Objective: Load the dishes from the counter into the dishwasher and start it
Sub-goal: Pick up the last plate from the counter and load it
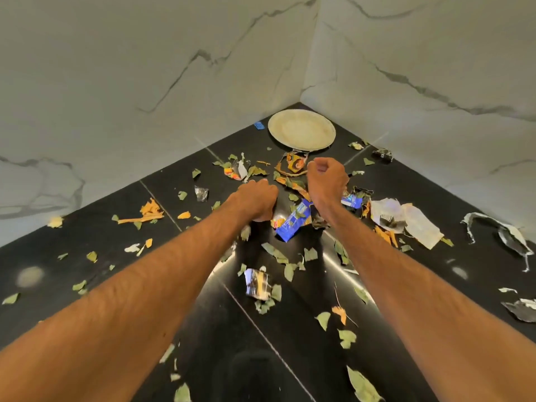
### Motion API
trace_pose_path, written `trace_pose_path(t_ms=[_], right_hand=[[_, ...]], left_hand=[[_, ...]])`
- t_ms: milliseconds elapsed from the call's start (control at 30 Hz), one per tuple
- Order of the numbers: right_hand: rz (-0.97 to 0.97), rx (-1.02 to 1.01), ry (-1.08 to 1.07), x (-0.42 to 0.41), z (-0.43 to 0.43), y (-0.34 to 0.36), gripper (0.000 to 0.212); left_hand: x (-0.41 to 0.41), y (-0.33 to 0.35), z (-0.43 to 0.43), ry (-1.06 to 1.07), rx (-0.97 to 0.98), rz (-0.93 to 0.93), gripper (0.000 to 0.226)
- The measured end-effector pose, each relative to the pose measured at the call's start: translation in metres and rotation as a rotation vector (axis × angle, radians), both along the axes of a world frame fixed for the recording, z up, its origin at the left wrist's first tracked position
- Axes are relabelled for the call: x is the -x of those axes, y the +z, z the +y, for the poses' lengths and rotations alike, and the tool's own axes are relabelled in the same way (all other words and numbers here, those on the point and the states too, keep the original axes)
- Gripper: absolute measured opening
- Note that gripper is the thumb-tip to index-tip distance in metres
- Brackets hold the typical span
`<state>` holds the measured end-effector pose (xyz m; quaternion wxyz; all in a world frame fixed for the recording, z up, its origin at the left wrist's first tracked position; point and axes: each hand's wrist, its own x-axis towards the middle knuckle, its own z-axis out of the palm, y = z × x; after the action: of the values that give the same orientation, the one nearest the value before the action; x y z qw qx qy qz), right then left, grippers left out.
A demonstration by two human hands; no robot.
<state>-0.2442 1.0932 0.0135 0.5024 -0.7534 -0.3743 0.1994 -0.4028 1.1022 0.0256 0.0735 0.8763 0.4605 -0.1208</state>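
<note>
A round cream plate point(301, 129) lies flat in the far corner where the two marble walls meet, on a black glossy tiled surface point(87, 236). My left hand point(256, 200) rests knuckles-up on the surface in front of the plate, fingers curled under, with a gold-and-white wrapper scrap point(278, 221) peeking out at its edge. My right hand point(327, 181) hovers as a fist just above the litter pile, a little nearer the plate. Nothing shows in the right fist. Neither hand touches the plate.
Torn wrappers, leaf bits and orange peelings litter the surface: a blue wrapper point(293, 223) between my wrists, a foil wrapper point(256, 284) nearer me, crumpled white paper point(406, 220) to the right, silver foil strips point(510, 236) at the far right. Marble walls point(145, 68) close off the left and right.
</note>
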Motion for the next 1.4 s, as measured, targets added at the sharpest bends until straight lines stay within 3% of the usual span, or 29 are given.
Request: trace_pose_path(t_ms=[67,233,400,800,867,1000,1100,1400], right_hand=[[-0.011,0.023,-0.065,-0.006,0.022,-0.007,0.013],[-0.009,0.188,-0.245,-0.027,0.07,-0.015,0.041],[0.037,0.228,-0.194,-0.046,0.109,-0.018,0.06],[0.528,0.172,-0.246,-0.047,0.149,-0.016,0.031],[0.615,0.132,-0.223,-0.036,0.144,-0.002,0.026],[0.744,0.081,-0.179,-0.011,0.121,0.019,0.048],[0.876,0.007,-0.114,0.007,0.093,0.024,0.046],[0.779,-0.075,-0.057,0.013,-0.021,0.002,0.032]], left_hand=[[0.002,0.002,0.011,-0.027,0.008,-0.007,0.039],[-0.001,0.016,0.027,-0.048,0.076,-0.02,0.05],[-0.006,0.02,0.034,-0.046,0.13,-0.022,0.05],[-0.007,0.02,0.032,-0.026,0.147,-0.084,0.052],[-0.009,0.023,0.033,-0.013,0.16,-0.075,0.051],[-0.012,0.025,0.034,0.014,0.177,-0.079,0.05],[-0.01,0.025,0.031,0.018,0.175,-0.09,0.051],[-0.003,0.019,0.025,0.025,0.16,-0.083,0.057]])
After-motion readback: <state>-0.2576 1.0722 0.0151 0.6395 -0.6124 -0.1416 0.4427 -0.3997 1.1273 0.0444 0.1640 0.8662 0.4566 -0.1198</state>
